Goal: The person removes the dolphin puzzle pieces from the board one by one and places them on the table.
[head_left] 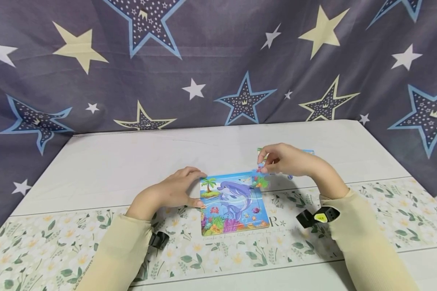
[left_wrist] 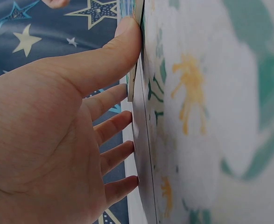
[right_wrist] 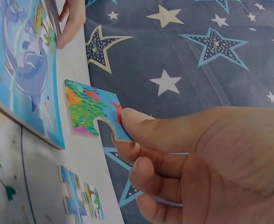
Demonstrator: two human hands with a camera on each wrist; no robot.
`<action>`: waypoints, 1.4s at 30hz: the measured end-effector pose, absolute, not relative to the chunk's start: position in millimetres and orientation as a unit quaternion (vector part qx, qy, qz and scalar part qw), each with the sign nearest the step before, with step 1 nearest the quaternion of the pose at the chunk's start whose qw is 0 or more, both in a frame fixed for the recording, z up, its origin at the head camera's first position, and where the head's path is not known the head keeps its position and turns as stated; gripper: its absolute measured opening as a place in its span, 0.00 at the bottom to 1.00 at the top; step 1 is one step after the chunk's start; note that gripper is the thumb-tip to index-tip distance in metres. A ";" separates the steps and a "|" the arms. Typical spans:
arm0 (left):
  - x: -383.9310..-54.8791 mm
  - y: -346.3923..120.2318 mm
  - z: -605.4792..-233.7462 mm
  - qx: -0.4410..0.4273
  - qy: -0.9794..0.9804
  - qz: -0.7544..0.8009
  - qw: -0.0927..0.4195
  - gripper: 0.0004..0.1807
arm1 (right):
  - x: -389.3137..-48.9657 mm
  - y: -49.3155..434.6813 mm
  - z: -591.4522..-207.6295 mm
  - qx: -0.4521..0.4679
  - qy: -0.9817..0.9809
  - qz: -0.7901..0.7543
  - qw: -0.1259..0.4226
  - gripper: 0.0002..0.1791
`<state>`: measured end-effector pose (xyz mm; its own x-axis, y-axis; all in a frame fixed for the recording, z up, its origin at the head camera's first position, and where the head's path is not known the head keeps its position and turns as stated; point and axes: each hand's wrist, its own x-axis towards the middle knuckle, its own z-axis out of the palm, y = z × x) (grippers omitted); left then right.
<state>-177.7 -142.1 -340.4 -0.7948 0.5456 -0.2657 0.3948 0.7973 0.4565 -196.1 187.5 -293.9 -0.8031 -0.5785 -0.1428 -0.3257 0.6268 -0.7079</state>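
Note:
A dolphin picture puzzle board (head_left: 234, 204) lies on the table in the head view. Along its left edge rests my left hand (head_left: 172, 189); in the left wrist view the thumb (left_wrist: 122, 46) lies on the board's side while the other fingers stretch straight onto the table. My right hand (head_left: 291, 159) pinches a jigsaw piece (head_left: 261, 180) between thumb and fingers, over the board's upper right corner. Seen from the right wrist, that piece (right_wrist: 87, 106) carries green, red and orange coral on blue, with a rounded notch in one side. It is held tilted, apart from the board.
More loose jigsaw pieces (right_wrist: 72, 196) lie on the table beyond the board, partly hidden by the right hand in the head view. A floral strip (head_left: 94, 242) runs across the white table (head_left: 138, 157). A dark star-printed curtain (head_left: 211, 52) hangs behind it.

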 end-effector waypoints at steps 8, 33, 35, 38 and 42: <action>-178.2 -141.8 -340.7 0.253 0.927 0.194 0.196 0.47 | -200.6 199.0 -295.1 -0.237 0.897 -0.326 0.179 0.06; -177.4 -142.4 -340.0 0.251 0.927 0.195 0.198 0.47 | -211.3 206.6 -319.0 -0.233 0.891 -0.302 0.247 0.08; -177.5 -142.5 -340.3 0.251 0.927 0.195 0.199 0.47 | -211.7 205.5 -320.4 -0.236 0.895 -0.292 0.242 0.08; -177.6 -142.5 -340.6 0.251 0.927 0.195 0.198 0.47 | -212.5 204.5 -322.4 -0.237 0.900 -0.277 0.238 0.08; -177.7 -142.5 -340.8 0.251 0.927 0.195 0.197 0.47 | -213.0 203.5 -323.6 -0.231 0.904 -0.268 0.241 0.07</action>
<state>-177.7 -142.5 -340.8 -0.7960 0.5428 -0.2679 0.3890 0.7978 0.4606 -213.0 203.5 -323.6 -0.7777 -0.5459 -0.3116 -0.2884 0.7504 -0.5948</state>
